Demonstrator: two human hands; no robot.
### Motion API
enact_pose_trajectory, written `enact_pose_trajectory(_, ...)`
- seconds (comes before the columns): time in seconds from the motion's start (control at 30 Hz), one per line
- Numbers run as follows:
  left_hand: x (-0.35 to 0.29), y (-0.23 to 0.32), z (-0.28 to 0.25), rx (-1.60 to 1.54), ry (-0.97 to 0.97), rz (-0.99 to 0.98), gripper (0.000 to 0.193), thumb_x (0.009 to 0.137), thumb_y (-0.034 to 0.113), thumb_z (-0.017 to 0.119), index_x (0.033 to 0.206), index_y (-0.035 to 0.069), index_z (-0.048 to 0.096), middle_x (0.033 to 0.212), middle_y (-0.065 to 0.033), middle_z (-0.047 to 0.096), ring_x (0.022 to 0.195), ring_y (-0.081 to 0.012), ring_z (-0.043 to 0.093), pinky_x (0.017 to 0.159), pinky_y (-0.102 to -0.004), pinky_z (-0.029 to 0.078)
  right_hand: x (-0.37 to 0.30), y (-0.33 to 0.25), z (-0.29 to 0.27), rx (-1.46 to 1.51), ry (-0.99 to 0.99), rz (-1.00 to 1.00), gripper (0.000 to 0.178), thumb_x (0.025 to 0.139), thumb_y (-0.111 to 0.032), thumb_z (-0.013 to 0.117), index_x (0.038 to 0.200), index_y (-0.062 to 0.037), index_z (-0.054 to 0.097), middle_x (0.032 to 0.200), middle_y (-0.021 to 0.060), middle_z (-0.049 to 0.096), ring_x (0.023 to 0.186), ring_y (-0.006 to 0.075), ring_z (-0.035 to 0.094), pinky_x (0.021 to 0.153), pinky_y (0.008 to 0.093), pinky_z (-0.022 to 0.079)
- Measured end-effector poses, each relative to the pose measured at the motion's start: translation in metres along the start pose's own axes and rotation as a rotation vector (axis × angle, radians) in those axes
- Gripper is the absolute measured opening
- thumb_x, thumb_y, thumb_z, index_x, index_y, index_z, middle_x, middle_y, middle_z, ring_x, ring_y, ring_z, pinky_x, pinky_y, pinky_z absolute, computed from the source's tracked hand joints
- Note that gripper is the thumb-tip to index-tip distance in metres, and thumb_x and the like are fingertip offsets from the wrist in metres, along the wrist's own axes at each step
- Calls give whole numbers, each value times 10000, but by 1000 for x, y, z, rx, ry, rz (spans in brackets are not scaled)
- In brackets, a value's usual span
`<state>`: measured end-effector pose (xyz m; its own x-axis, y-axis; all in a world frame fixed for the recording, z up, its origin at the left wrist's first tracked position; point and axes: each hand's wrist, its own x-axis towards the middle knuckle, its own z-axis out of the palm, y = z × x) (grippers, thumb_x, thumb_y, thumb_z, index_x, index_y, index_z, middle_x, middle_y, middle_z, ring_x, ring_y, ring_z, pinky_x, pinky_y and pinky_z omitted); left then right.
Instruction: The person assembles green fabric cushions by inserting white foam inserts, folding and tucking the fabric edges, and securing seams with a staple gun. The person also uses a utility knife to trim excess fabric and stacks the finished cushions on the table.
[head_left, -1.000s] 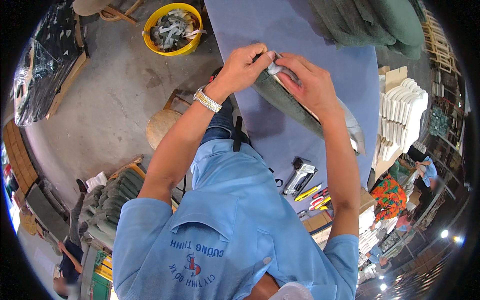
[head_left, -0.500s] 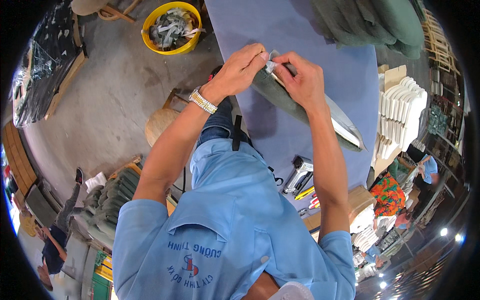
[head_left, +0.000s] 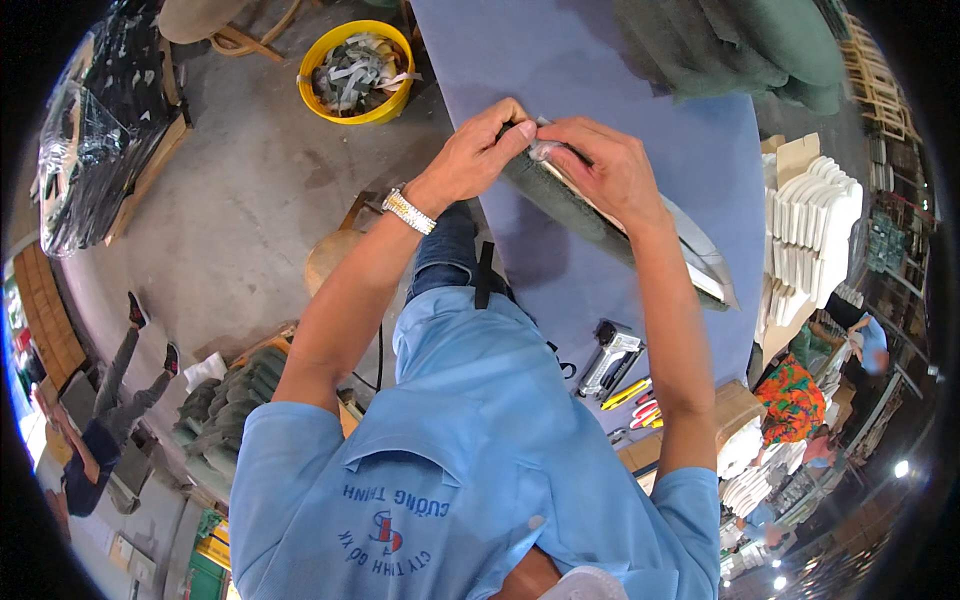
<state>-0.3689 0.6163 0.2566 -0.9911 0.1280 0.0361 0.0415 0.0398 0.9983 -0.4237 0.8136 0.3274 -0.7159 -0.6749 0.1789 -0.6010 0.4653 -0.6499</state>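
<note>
Blue-grey tabletop (head_left: 700, 145): green padded pieces (head_left: 735, 48) far right; staple gun (head_left: 611, 358), yellow cutter (head_left: 626, 394) nearer.

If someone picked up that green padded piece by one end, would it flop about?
Probably not: the green padded piece holds one smooth curve along its length, suggesting stiffness. Its matte, fuzzy-looking surface likely isn't slippery. The grey fabric along its edge looks thin, so may flap.

Light-blue shirt (head_left: 470, 400), short sleeves (head_left: 285, 440), and look at that chest pocket (head_left: 405, 445)! Dark-blue lettering (head_left: 395, 494) beside a red-and-blue emblem (head_left: 386, 532), one pale button (head_left: 537, 522), now blue jeans (head_left: 445, 245), black strap (head_left: 484, 275) at the waist, and a silver-and-gold linked band (head_left: 410, 211) gleaming on the left wrist!
</note>
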Motion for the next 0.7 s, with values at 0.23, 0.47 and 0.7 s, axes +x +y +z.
enact_pose_trajectory(0.23, -13, -10, 20, -86, 235, 79, 265, 1077, 232, 485, 972, -2, 553, 837, -85, 504, 774, -187, 484, 738, -335, 444, -2, -6, 14, -201, -14, -81, 118, 916, -185, 712, 1007, -111, 696, 957, 40, 725, 749, 313, 705, 633, 419, 563)
enact_pose_trajectory(0.47, -21, -14, 15, -1, 208, 63, 265, 1068, 227, 487, 971, -10, 556, 869, -127, 513, 784, -252, 510, 755, -362, 451, -1, -7, 24, -95, -23, 37, 119, 899, -180, 726, 994, -113, 701, 873, 67, 732, 728, 324, 698, 636, 434, 547)
enact_pose_trajectory(0.7, -29, 27, 16, 455, 100, 109, 379, 940, 290, 699, 1102, -21, 555, 1134, -204, 592, 1068, -348, 599, 901, -429, 501, 9, 4, 4, 230, -218, 368, 176, 861, -180, 775, 979, -57, 733, 813, 45, 730, 717, 168, 652, 687, 329, 510)
